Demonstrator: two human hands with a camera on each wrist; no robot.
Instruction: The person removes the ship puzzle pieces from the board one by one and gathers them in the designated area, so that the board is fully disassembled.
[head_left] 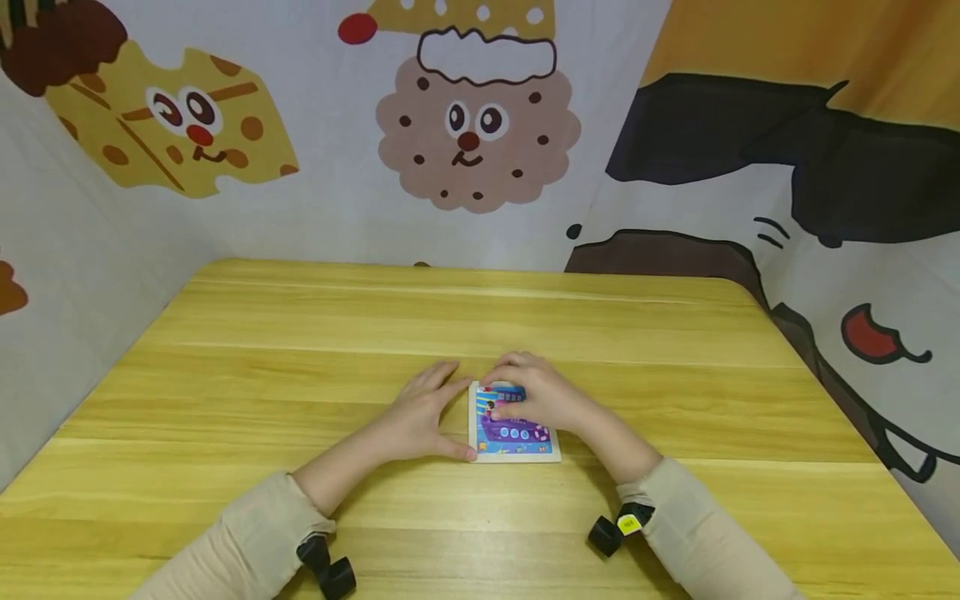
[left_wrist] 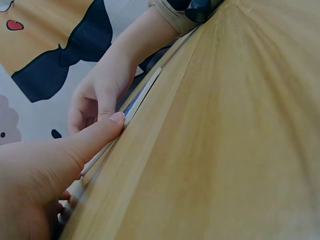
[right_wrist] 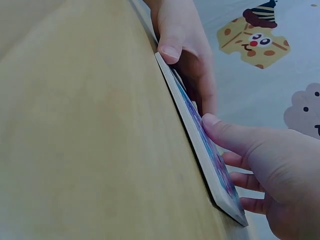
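A small picture board [head_left: 517, 457] with a pale frame lies flat on the table; its picture shows a purple ship-like shape on blue. My left hand [head_left: 420, 417] is spread along the board's left side. Its thumb touches the lower left corner, and the index fingertip reaches the upper left corner. From the right, my right hand [head_left: 543, 392] covers the upper right of the picture. The right thumb [right_wrist: 225, 131] touches the picture face, while the other fingers bend over near the top edge, partly hidden. No loose piece shows between them.
The wooden table [head_left: 480, 533] extends around the board on all sides. Behind it hangs a pale cloth [head_left: 322, 225] with cartoon food and animal prints. Black wrist devices [head_left: 330, 571] sit on both sleeves, close above the tabletop.
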